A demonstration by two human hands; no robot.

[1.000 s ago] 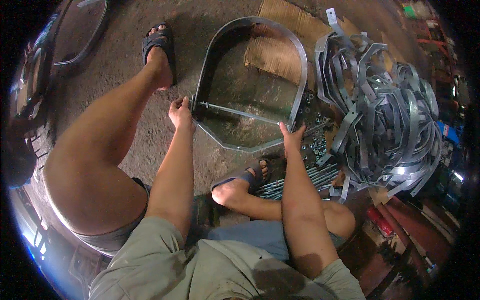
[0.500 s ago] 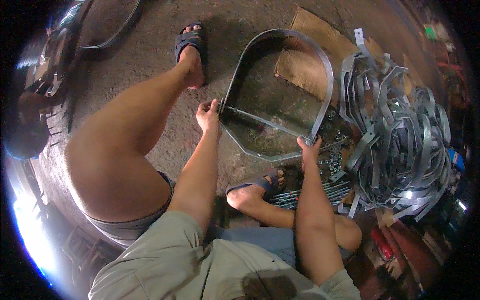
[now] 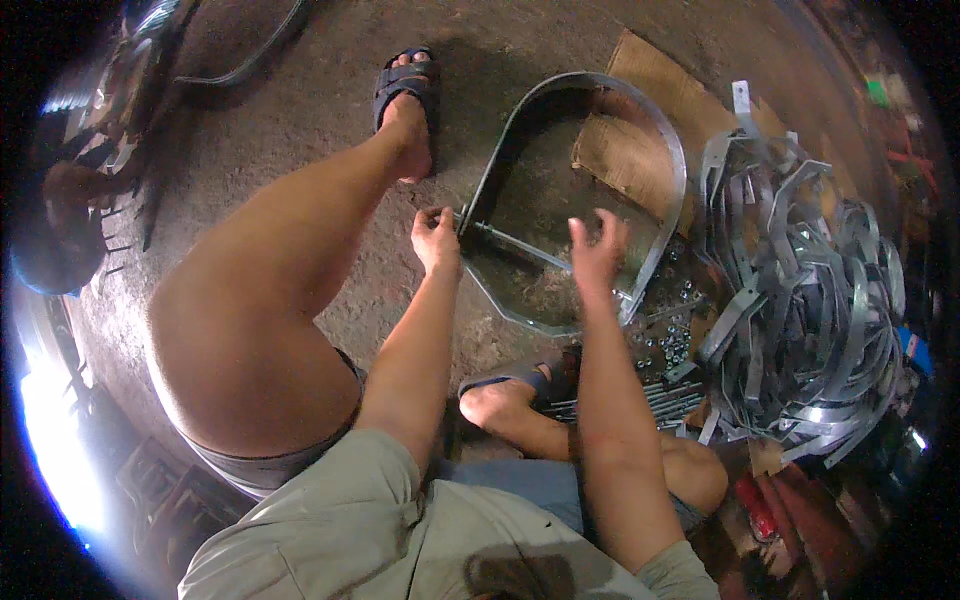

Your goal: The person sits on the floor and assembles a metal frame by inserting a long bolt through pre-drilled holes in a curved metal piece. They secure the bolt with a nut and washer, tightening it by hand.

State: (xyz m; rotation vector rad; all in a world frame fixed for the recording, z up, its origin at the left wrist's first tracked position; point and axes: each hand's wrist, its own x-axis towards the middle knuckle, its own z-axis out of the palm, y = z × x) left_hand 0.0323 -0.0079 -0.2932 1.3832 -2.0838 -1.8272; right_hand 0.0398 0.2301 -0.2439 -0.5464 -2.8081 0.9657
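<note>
Head view – left hand (image 3: 437,238) pinching the end of a threaded rod (image 3: 520,246) at the left side of a bent metal strap loop (image 3: 672,170) lying on the dirt floor (image 3: 300,110), right hand (image 3: 597,250) open, fingers spread, holding nothing, hovering over the loop's right side – heap of bent straps (image 3: 810,300) at right

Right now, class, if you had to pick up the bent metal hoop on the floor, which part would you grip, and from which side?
Probably the bare curved band of the bent metal hoop, taken from the right. That side lies free, while the left hand pinches the rod at the hoop's left edge. The right hand hovers open over the rod.
</note>
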